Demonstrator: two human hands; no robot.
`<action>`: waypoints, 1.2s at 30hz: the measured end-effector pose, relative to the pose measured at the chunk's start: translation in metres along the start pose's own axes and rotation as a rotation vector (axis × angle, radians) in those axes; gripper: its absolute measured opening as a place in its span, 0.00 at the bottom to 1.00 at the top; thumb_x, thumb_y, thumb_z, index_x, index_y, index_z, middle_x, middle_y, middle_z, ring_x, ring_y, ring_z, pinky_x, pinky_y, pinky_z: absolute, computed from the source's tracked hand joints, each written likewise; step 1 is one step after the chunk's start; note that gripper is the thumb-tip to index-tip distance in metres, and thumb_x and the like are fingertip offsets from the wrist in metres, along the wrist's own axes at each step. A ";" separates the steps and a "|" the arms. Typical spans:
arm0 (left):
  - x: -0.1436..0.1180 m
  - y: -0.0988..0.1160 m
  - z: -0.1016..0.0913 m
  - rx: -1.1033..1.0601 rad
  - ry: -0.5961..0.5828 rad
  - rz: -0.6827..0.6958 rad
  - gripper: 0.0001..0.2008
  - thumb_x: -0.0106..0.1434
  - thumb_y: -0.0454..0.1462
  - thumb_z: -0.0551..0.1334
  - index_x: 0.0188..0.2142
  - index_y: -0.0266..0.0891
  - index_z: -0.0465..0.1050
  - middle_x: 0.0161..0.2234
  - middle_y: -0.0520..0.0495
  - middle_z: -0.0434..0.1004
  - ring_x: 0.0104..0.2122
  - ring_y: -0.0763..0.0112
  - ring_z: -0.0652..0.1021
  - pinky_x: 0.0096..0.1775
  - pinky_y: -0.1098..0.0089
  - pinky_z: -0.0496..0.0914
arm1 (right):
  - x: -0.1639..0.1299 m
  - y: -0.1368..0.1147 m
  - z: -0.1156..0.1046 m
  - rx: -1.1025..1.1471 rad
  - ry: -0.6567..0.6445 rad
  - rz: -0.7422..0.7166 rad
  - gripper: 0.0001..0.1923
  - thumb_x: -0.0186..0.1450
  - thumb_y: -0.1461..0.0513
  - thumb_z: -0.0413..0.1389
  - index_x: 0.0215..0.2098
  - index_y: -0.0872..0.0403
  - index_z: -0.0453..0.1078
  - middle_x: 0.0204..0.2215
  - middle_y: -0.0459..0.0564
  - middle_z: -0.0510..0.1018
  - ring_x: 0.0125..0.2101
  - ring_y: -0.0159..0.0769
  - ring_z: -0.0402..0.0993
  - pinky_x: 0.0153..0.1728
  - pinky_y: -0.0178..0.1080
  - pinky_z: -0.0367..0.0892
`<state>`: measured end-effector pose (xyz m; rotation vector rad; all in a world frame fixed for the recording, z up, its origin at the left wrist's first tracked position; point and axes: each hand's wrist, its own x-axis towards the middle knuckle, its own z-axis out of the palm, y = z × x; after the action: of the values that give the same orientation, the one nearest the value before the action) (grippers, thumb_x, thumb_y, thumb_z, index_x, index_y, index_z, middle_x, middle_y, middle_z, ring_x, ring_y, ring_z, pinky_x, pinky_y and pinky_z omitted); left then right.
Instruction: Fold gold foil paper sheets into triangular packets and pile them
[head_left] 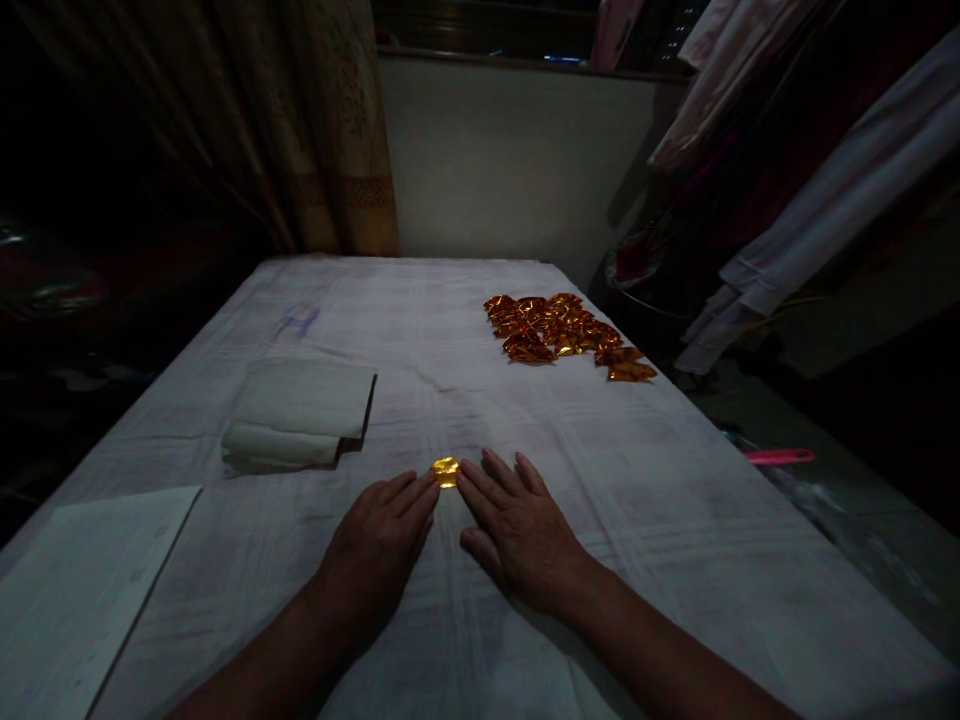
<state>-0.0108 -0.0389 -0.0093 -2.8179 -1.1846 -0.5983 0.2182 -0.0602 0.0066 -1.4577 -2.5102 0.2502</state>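
A small gold foil piece (pixel 445 471) lies on the white cloth-covered table (pixel 600 480) in front of me. My left hand (pixel 380 545) rests flat on the cloth, its fingertips touching the piece's left side. My right hand (pixel 516 530) lies palm down, with its fingertips at the piece's right side. Neither hand grips it. A heap of several folded gold and orange foil pieces (pixel 564 328) sits at the far right of the table, well beyond both hands.
A stack of folded white paper (pixel 300 415) lies at the left middle. A white sheet (pixel 82 585) covers the near left corner. Curtains hang behind, clothes hang at the right, and a pink object (pixel 780 456) lies off the table's right edge.
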 end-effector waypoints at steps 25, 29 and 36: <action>-0.007 0.010 -0.008 0.136 -0.064 -0.052 0.22 0.75 0.45 0.51 0.64 0.43 0.67 0.60 0.45 0.74 0.61 0.54 0.71 0.65 0.47 0.53 | -0.007 0.000 0.002 -0.016 -0.010 0.138 0.28 0.73 0.51 0.52 0.69 0.48 0.61 0.71 0.59 0.55 0.71 0.56 0.46 0.67 0.63 0.48; -0.011 0.007 -0.008 0.121 -0.053 -0.059 0.22 0.75 0.44 0.51 0.64 0.43 0.67 0.61 0.47 0.74 0.61 0.52 0.71 0.63 0.45 0.54 | -0.006 -0.002 -0.002 -0.023 -0.016 0.156 0.27 0.73 0.52 0.52 0.68 0.48 0.62 0.70 0.60 0.57 0.70 0.58 0.47 0.66 0.63 0.49; -0.020 0.003 -0.014 0.078 -0.054 -0.123 0.21 0.75 0.42 0.50 0.61 0.43 0.70 0.59 0.45 0.76 0.60 0.49 0.72 0.61 0.41 0.58 | -0.006 -0.001 0.001 -0.029 0.016 0.149 0.26 0.72 0.56 0.54 0.67 0.50 0.63 0.69 0.62 0.60 0.69 0.58 0.51 0.65 0.64 0.52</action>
<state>-0.0263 -0.0569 -0.0031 -2.7284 -1.3674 -0.4730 0.2200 -0.0657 0.0054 -1.6540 -2.4045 0.2270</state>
